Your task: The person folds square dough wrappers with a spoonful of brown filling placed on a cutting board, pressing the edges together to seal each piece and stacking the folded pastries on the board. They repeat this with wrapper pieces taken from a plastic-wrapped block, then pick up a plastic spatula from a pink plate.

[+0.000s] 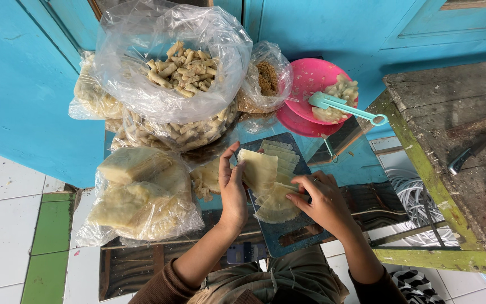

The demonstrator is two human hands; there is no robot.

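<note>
A pink plate (pixel 310 79) with a teal scoop (pixel 344 106), beside a weathered wooden bench (pixel 451 107)

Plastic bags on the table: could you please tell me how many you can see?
4. A big open bag of rolled snacks at the top, a flatter one behind its left side, a small one of brown filling beside the pink plate, and one of wrappers lower left. Others may be hidden.

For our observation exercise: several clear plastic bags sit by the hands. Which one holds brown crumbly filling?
The small bag beside the pink plate. The other bags hold pale rolled pieces or pale flat sheets.
</note>
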